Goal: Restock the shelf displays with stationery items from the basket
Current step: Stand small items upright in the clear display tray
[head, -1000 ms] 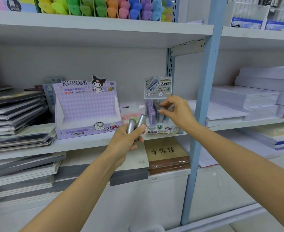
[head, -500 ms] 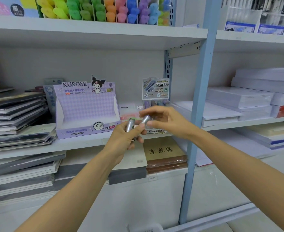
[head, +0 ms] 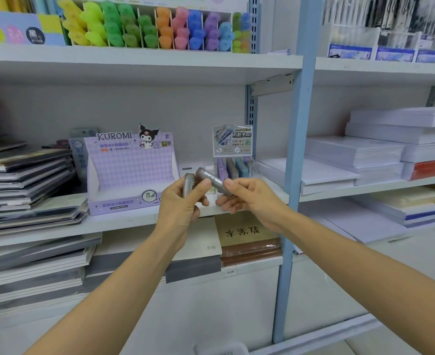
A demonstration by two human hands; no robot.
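We read "KUROMI" and "2B 0.5mm" on purple box (head: 130,172). Our left hand (head: 178,208) grips upright tube (head: 188,184) and tilted tube (head: 211,179); right hand (head: 249,198) pinches tilted tube, just before shelf (head: 119,222).

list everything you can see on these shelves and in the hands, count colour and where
upright grey tube: one, grey, in the left hand
tilted grey tube: one, grey, between both hands
Kuromi display box: one, purple, middle shelf
small display box: one, grey card over pastel cases, middle shelf, right of the Kuromi display box
highlighters: many, yellow through purple, top shelf
notebook stacks: several, dark and grey, left side
paper reams: several stacks, white, right bay
brown notebooks: small stack, brown, lower shelf below the hands
shelf post: one, blue, between the bays
left hand: grips the upright grey tube, thumb on the tilted one
right hand: pinches the tilted grey tube's lower end
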